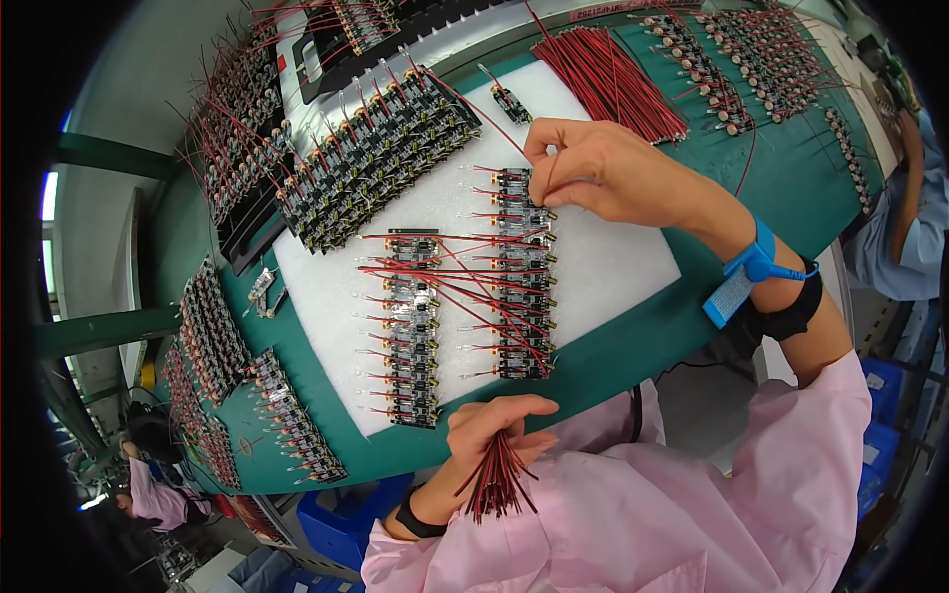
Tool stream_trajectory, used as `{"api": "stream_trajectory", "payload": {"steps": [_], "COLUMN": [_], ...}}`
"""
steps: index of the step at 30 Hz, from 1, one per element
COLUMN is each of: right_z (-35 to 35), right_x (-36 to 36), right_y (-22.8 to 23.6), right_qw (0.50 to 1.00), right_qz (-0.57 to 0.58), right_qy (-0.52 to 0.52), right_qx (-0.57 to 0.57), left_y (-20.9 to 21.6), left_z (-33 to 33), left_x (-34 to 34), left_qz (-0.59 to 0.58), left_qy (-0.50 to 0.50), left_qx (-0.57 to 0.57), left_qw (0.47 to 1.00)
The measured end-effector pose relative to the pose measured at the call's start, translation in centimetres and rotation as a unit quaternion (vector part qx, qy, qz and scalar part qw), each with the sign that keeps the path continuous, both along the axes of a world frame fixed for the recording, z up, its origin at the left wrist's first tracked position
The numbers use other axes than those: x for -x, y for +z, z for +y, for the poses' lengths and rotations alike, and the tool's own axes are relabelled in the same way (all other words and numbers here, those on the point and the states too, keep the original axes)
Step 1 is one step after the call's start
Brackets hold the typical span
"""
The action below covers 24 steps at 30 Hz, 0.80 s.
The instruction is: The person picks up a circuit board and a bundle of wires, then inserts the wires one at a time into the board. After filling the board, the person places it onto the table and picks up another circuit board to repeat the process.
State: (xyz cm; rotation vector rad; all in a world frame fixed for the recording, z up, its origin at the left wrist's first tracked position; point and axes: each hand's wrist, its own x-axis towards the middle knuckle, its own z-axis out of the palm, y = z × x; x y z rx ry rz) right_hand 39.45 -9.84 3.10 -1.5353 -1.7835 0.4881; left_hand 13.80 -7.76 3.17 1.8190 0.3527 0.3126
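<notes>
My left hand (pixel 477 427) is closed around a bundle of thin red and black wires (pixel 497 486), low in front of the table's near edge. At the top of the right-hand column of small circuit boards (pixel 524 287), my right hand (pixel 593 173) pinches a red wire (pixel 494 127) that runs off toward the upper left. Its fingertips hide part of the topmost boards. Beside that column lies another column of boards (pixel 410 341) with short red wire ends. Several loose red wires lie across both columns. White foam (pixel 613 262) is underneath. A blue wrist strap circles my right wrist.
On the green mat (pixel 633 341), a large pile of red wires (pixel 608 84) lies at the back. Densely packed boards (pixel 381 148) sit at the foam's upper left, and a single board (pixel 509 102) rests near its far edge. More wired board rows (pixel 297 415) flank the left side.
</notes>
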Motion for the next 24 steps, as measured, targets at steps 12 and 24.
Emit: {"api": "stream_trajectory", "payload": {"steps": [12,24], "right_z": [-0.19,0.25], "right_x": [0.55,0.96], "right_y": [-0.05,0.32], "right_qw": [0.999,0.998], "right_qz": [-0.035,-0.036], "right_qy": [-0.031,-0.055], "right_qx": [-0.016,0.023], "left_y": [-0.41,-0.20], "left_z": [-0.04,-0.20], "left_x": [0.11,0.11], "left_qz": [-0.027,-0.027], "left_qy": [-0.003,0.004], "left_qx": [0.015,0.010], "left_qw": [1.000,1.000]}}
